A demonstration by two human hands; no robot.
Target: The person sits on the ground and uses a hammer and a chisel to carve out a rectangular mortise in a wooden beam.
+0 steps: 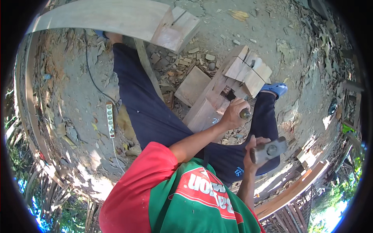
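My left hand [234, 113] is closed around a chisel [245, 113]. The round butt of its handle faces up, while its blade is hidden behind my fingers. Just beyond that hand is a dark hole cut in a thick wooden beam [204, 112], which lies slanting between my legs. Notched, blocky wood [248, 70] rises at the beam's far end. Lower and to the right, my right hand [251, 153] grips a hammer [269, 150] with a heavy metal head. The hammer is held up, apart from the chisel; most of its handle is out of sight.
A large pale timber [105, 15] crosses the upper left, its end cut to shape. Wood chips and offcuts [194, 58] litter the dirt near a flat board [193, 86]. A white power strip [110, 120] with cables lies left of my leg.
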